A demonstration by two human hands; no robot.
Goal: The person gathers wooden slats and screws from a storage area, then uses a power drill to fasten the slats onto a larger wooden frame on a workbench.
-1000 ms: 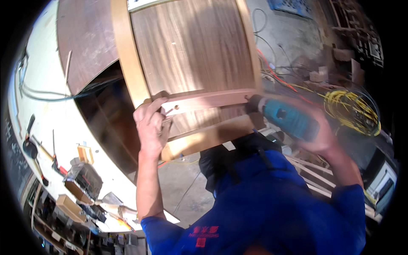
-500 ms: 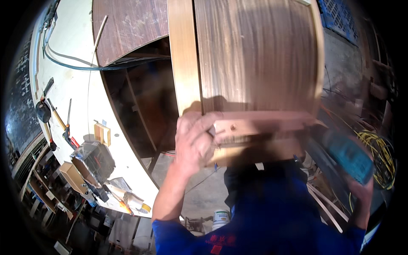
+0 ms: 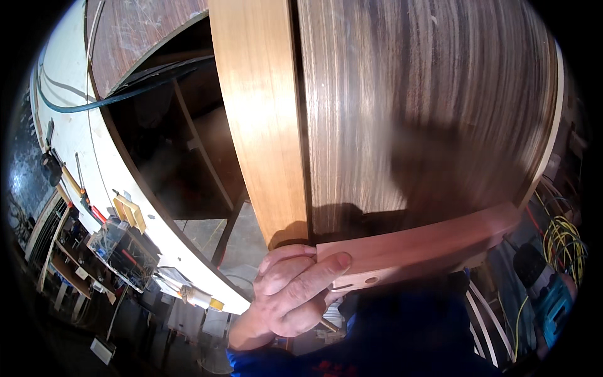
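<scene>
My left hand [image 3: 295, 289] is closed around the left end of a reddish wooden rail [image 3: 414, 248], its thumb lying on the top face. The rail runs along the near edge of a striped brown wood panel [image 3: 358, 113]. A round hole and a slot show in its front face, close to my fingers. At the lower right my right hand [image 3: 569, 288] is wrapped round a teal and black power drill [image 3: 551, 311], and is mostly hidden by it. The drill's black nose points up-left toward the rail's right end. Shadow hides whether the two touch.
A pale wooden stile [image 3: 260, 125] borders the panel on the left, beside a dark opening. On the white worktop [image 3: 166, 239] are a clear box [image 3: 129, 248], a small wooden frame [image 3: 130, 212] and hand tools. Yellow cables [image 3: 564, 242] hang at right; a blue hose crosses the far left.
The view has shifted closer to the panel. The rail now appears lower and tilted, its right end higher, with my left hand still on it. The drill appears lower and farther right.
</scene>
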